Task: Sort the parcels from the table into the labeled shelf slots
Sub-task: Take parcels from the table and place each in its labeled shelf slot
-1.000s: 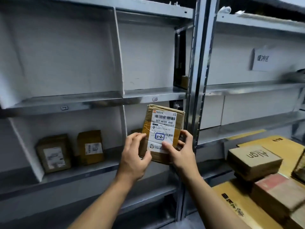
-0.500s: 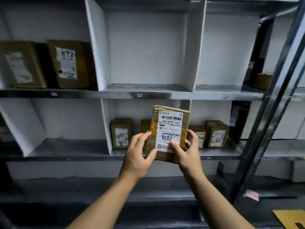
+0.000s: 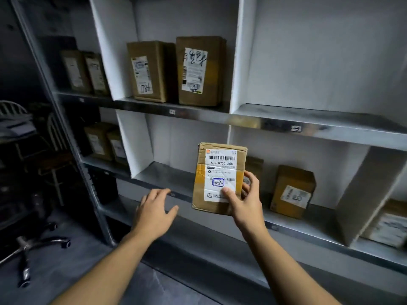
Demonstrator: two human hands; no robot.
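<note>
One parcel (image 3: 220, 178) is held upright just below the middle of the frame, in front of the lower tier of the shelf (image 3: 319, 119). It is gripped by the right hand (image 3: 244, 201), with the thumb pressed on the white label and the fingers curled round the right edge. The left hand (image 3: 154, 210) is spread and holds nothing. It is seen at lower centre-left, near the front edge of the lower tier; whether that edge is touched cannot be told. A handwritten "2-2" (image 3: 218, 182) in a blue box can be read on the label.

Part of the sorting appears to be done:
- Two boxes (image 3: 174, 70) are stood side by side in the upper middle slot.
- More dark boxes (image 3: 84, 71) are seen in the upper left slot, and others (image 3: 103, 140) in the slot beneath it.
- A single box (image 3: 291, 191) is stood in the lower slot to the right of the held parcel, and another box (image 3: 254, 168) is partly hidden behind the parcel.
- One further box (image 3: 387, 225) is seen at the far right edge.

The held parcel has not yet been placed. Small slot tags (image 3: 295, 128) are fixed on the front rims, but they are too small to be read, so the matching slot cannot be named. The worktop is out of view, so the number of parcels left cannot be judged.
</note>
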